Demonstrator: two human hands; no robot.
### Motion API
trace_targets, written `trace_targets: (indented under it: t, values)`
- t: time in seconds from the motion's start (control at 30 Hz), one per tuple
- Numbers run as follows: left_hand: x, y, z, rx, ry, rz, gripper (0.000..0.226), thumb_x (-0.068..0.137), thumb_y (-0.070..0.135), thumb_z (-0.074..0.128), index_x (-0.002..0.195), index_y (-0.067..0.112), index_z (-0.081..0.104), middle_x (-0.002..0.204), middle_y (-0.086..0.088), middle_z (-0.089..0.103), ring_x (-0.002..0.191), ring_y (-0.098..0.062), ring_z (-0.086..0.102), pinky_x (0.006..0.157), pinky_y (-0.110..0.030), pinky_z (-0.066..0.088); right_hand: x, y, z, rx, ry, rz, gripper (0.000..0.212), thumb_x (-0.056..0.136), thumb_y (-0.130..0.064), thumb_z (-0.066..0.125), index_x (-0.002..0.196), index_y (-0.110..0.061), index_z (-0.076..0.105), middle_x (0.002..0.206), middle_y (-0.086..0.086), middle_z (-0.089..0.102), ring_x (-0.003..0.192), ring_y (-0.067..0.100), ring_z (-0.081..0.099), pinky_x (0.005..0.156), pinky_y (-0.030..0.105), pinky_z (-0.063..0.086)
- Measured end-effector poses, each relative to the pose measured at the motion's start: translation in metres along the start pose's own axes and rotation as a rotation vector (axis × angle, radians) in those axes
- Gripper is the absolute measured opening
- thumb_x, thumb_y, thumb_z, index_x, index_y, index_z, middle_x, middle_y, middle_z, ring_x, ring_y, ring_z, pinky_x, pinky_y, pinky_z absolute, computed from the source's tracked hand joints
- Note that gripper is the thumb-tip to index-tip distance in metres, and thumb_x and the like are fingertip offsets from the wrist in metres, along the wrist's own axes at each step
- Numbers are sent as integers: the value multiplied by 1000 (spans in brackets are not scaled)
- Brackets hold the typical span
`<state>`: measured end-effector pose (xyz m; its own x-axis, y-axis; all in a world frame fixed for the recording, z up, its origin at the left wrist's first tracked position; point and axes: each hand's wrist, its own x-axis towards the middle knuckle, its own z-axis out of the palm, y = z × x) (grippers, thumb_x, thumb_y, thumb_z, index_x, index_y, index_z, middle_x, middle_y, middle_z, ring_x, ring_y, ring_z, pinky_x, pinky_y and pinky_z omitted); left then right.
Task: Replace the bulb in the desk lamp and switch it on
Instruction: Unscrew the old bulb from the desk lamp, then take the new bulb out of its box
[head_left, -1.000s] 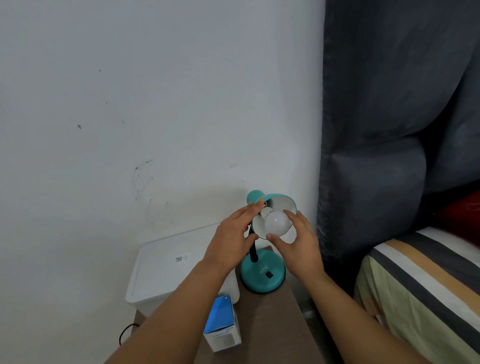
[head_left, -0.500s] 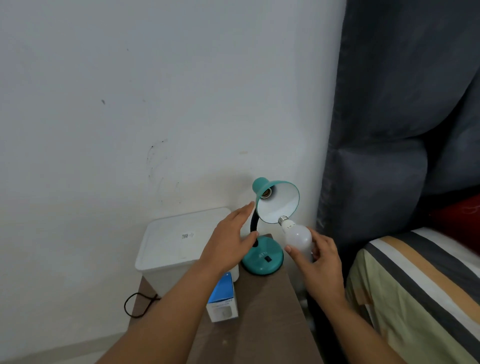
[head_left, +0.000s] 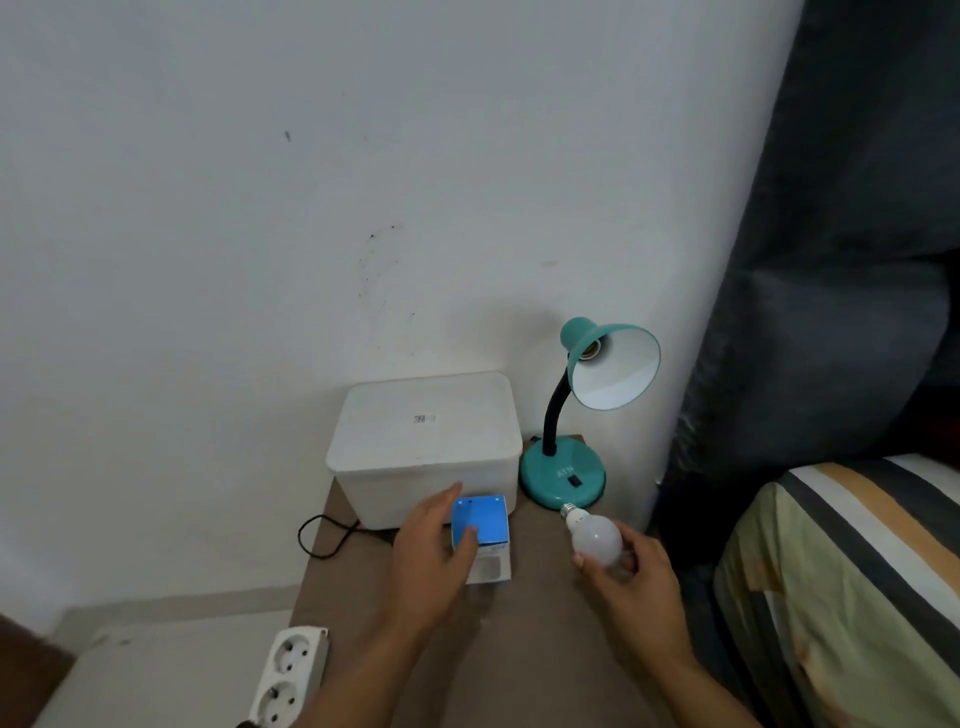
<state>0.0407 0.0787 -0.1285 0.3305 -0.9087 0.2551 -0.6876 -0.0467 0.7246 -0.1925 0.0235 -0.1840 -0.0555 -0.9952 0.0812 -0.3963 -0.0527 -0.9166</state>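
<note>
1. Head view: the right hand (head_left: 631, 587) is holding the white bulb (head_left: 595, 540) just above the table (head_left: 519, 649) near its right edge, fingers and thumb curling round the glass, the screw base pointing toward the lamp's base.
2. The desk lamp (head_left: 563, 475) is standing at the table's far right corner, its teal shade (head_left: 615, 366) tilting toward the camera and showing a bare socket (head_left: 589, 353) inside (no bulb in it).
3. A black rocker switch (head_left: 573, 480) is sitting on the lamp's round base; its position cannot be told.
4. The left hand (head_left: 434, 558) is closing on the blue-and-white box (head_left: 480, 535) near the middle of the table, thumb lying on the blue top and fingers reaching along the left side (whether they are truly gripping cannot be told).
5. The box is standing just in front of a white lidded container (head_left: 423, 441), which is occupying the far left corner.
6. A black cable (head_left: 324, 535) is looping off the table's left edge.
7. A white power strip (head_left: 288, 675) is lying beside the near left edge.
8. A striped bedcover (head_left: 857, 571) is lying to the right.
</note>
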Motion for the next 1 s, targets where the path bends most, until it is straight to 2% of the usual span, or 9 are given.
trace_targets:
  t: [0.13, 0.2, 0.3, 0.37, 0.47, 0.53, 0.63, 0.8, 1.0]
  values:
    - [-21, -22, 14, -141, -15, -164, 55, 87, 18, 71, 125, 50, 48, 126, 31, 51, 126, -6, 52, 102, -26, 41, -2, 10, 12, -21, -46, 58, 59, 68, -46, 83, 118, -38, 53, 105, -15, 49, 97, 6, 54, 87, 32, 49]
    - [-27, -29, 24, -222, -60, -221, 66, 80, 16, 75, 125, 57, 49, 127, 34, 55, 124, -3, 55, 104, -34, 46, 1, 13, 17, -46, -43, 48, 57, 66, -49, 82, 112, -46, 49, 106, -15, 50, 101, 11, 56, 91, 39, 51]
    - [-27, -36, 40, -318, -113, -303, 71, 70, 16, 79, 128, 49, 55, 123, 21, 67, 115, -1, 63, 98, -40, 54, 10, 19, 28, -87, -46, 77, 62, 64, -58, 80, 117, -43, 51, 119, -11, 53, 111, 15, 55, 97, 45, 49]
    - [-24, -42, 47, -322, -117, -361, 70, 63, 25, 83, 121, 52, 56, 118, 24, 68, 108, 5, 64, 95, -37, 56, 17, 24, 36, -100, -58, 82, 66, 64, -61, 78, 121, -39, 53, 124, -9, 53, 113, 15, 54, 100, 47, 48]
    - [-21, -50, 55, -324, -105, -378, 67, 60, 27, 89, 114, 49, 57, 115, 21, 69, 101, 9, 64, 89, -26, 56, 24, 21, 42, -86, -85, 59, 60, 70, -49, 81, 122, -35, 55, 124, -8, 53, 109, 11, 55, 100, 42, 48]
    - [-20, -52, 60, -315, -92, -360, 69, 60, 27, 91, 117, 47, 57, 115, 22, 68, 102, 8, 65, 87, -24, 55, 28, 19, 44, -99, -102, 55, 59, 73, -44, 81, 124, -31, 55, 126, -7, 53, 109, 11, 53, 99, 39, 49]
    - [-18, -58, 67, -276, -43, -324, 72, 58, 33, 91, 120, 45, 58, 115, 22, 68, 105, 2, 65, 90, -32, 57, 30, 22, 47, -125, -120, 51, 59, 74, -46, 79, 126, -32, 54, 124, -11, 51, 111, 9, 51, 99, 42, 48]
    - [-16, -65, 79, -175, 51, -286, 67, 52, 43, 92, 111, 39, 62, 106, 21, 68, 100, -2, 65, 84, -37, 57, 33, 27, 51, -189, -127, 63, 61, 73, -54, 76, 127, -38, 52, 129, -10, 54, 118, 10, 46, 105, 44, 42]
    - [-17, -64, 86, -130, 139, -268, 62, 60, 49, 85, 115, 38, 60, 107, 23, 63, 104, -4, 60, 87, -38, 55, 33, 27, 52, -252, -128, 57, 69, 70, -56, 76, 131, -36, 50, 130, -11, 55, 117, 7, 45, 106, 42, 41]
